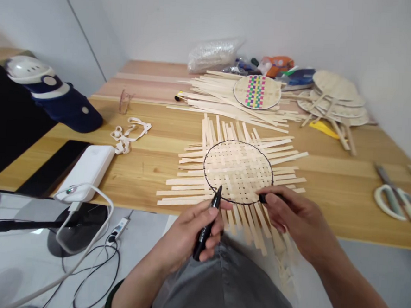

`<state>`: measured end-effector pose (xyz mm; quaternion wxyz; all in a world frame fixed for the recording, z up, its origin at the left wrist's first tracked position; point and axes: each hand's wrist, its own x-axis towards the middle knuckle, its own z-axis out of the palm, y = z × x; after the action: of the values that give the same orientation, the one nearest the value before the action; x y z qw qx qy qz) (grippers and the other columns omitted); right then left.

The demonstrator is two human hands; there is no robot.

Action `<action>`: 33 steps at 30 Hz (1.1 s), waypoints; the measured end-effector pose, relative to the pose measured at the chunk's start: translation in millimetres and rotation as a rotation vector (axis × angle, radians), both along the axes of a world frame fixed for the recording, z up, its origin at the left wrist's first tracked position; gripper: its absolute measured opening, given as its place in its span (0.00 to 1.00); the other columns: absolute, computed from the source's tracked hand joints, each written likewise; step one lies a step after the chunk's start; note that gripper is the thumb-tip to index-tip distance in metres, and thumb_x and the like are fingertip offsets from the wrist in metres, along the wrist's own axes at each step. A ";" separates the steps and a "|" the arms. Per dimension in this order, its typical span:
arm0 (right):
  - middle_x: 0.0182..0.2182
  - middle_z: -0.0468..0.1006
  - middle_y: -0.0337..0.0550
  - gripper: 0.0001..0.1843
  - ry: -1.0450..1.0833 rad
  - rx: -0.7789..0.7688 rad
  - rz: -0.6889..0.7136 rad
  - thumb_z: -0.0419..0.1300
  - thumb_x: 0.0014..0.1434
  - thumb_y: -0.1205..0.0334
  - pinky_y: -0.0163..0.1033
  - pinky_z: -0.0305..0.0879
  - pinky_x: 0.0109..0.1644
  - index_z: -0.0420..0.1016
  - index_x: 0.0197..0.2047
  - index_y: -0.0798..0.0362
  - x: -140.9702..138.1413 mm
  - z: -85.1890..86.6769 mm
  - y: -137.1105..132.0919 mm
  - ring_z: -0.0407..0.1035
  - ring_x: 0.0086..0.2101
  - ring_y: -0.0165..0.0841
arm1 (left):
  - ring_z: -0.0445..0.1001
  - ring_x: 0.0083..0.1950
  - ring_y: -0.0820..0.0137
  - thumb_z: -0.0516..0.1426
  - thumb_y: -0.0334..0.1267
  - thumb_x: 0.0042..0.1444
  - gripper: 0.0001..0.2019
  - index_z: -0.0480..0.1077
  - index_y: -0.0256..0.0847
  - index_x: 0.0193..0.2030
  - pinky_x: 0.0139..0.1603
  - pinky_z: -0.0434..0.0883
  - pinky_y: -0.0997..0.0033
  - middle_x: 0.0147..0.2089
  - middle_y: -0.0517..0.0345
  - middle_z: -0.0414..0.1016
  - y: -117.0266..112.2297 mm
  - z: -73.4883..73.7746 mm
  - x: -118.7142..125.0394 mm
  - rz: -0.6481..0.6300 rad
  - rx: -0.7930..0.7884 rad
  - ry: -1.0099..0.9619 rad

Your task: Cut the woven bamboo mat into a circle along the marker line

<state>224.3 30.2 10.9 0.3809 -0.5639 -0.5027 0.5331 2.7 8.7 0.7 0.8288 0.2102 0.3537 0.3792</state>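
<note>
A woven mat of pale bamboo strips (237,167) lies at the table's front edge, its loose strip ends fanning out on all sides. A black oval outline runs round its woven middle. My left hand (201,228) is closed round a black marker (205,233), whose bare tip points up over the mat's lower left edge. In my right hand (288,215) a small black marker cap (263,198) is pinched between thumb and fingers, at the lower right of the outline.
Finished fans (337,94), a fan with a coloured checked band (257,92) and loose strips lie at the back. Scissors (396,196) are on the right. On the left are a white power bank (88,170), a dark phone (56,168), a ribbon (130,133) and a blue bottle (62,99).
</note>
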 end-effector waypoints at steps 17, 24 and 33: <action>0.23 0.68 0.35 0.17 0.057 -0.044 0.307 0.61 0.61 0.47 0.30 0.52 0.23 0.73 0.34 0.54 -31.2 -4.6 9.2 0.61 0.24 0.24 | 0.44 0.16 0.85 0.63 0.58 0.54 0.21 0.70 0.42 0.40 0.12 0.42 0.85 0.23 0.70 0.61 -6.0 -3.2 12.3 -0.215 -0.054 0.171; 0.22 0.67 0.33 0.10 0.055 0.060 0.189 0.57 0.63 0.57 0.30 0.56 0.26 0.71 0.34 0.54 -45.8 -11.0 -9.1 0.60 0.23 0.24 | 0.38 0.15 0.84 0.53 0.72 0.51 0.31 0.62 0.42 0.25 0.12 0.39 0.85 0.16 0.71 0.52 -6.2 11.9 14.2 -0.238 -0.163 0.441; 0.22 0.65 0.31 0.09 0.114 0.110 0.127 0.61 0.58 0.57 0.29 0.53 0.25 0.69 0.32 0.53 -55.6 -0.3 -11.1 0.56 0.22 0.22 | 0.41 0.13 0.83 0.54 0.76 0.44 0.35 0.58 0.42 0.16 0.10 0.37 0.81 0.13 0.68 0.50 0.6 1.3 18.1 -0.279 -0.015 0.512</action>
<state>168.7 19.1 10.6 0.4049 -0.4778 -0.5434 0.5590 20.7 9.3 2.0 0.7583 0.3395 0.5218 0.1934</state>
